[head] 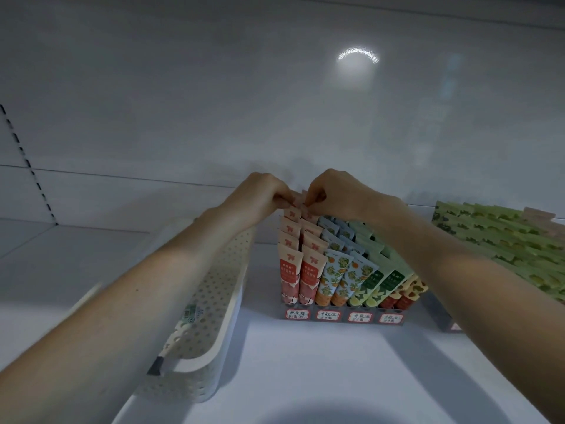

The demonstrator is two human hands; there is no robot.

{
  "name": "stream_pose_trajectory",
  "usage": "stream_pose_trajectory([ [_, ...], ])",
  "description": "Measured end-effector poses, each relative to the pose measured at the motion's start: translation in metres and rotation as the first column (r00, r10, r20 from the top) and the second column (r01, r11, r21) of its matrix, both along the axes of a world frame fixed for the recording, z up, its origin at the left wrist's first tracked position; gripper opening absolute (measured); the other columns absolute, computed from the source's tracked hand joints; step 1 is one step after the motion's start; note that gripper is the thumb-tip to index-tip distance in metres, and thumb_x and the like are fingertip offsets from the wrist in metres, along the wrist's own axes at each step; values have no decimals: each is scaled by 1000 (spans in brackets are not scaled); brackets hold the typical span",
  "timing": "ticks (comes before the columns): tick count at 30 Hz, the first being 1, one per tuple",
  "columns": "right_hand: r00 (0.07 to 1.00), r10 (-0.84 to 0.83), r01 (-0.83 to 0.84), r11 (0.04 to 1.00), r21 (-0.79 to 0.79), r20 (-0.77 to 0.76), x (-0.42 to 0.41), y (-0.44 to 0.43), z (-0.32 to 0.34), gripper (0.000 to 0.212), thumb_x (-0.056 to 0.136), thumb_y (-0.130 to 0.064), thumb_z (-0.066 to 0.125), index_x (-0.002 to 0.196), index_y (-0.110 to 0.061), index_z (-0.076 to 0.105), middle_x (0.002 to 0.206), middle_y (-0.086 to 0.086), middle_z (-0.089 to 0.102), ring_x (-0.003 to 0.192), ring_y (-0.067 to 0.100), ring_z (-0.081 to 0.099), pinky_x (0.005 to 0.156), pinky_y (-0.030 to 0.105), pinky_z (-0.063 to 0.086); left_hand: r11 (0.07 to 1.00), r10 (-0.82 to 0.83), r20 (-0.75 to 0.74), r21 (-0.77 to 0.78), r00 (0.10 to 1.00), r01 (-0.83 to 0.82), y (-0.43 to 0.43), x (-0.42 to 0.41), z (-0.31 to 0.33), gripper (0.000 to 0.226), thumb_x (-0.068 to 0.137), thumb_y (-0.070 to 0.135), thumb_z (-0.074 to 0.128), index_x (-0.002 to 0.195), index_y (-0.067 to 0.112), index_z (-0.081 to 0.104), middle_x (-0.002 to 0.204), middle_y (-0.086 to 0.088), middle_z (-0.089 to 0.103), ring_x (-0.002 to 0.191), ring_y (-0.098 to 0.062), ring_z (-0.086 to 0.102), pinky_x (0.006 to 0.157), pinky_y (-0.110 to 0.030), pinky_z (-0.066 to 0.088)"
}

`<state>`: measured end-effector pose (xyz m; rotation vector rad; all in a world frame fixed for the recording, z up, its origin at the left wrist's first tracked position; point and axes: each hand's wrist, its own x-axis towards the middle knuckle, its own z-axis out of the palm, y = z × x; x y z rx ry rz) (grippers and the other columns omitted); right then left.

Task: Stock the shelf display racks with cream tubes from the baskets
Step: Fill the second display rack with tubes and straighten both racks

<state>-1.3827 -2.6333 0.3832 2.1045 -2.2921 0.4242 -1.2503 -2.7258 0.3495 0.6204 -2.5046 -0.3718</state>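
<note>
Head | left grip, right grip pinch rearmost red tubes

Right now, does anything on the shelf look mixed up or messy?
A pinkish tube stands at the back of the green tubes on the right; it looks misfiled. The middle rack, where the left hand and right hand pinch red tubes, looks tidy.

basket: perforated matt white plastic | shelf: smooth white | cream tubes: printed, soft sheen
</note>
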Motion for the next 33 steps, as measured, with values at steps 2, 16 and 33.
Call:
stream_pose_trajectory([
  [2,1000,4,-4,1000,1,-5,0,0,0,14,86,-9,60,93,-5,71,83,-5,56,72,6,50,56,5,33,1000,2,2,-2,1000,-2,0,0,0,18,87,7,62,101,7,72,104,-9,70,97,-17,61,73,-9,32],
  [16,999,-18,19,999,-33,31,-1,3,-1,17,86,-10,58,92,-2,72,95,9,69,84,18,61,64,18,43,1000,-6,1,11,1000,6,-2,1,-3,20,87,9,63,105,6,71,109,-10,69,103,-19,62,75,-9,33],
  [33,976,-188,207,954,-218,106,-12,81,17,20,93,-11,48,101,-5,66,102,9,66,85,16,56,78,25,46,992,86,-82,-89,993,-94,72,46,28,23,95,18,51,98,6,70,97,-5,69,91,-23,62,77,-29,44],
])
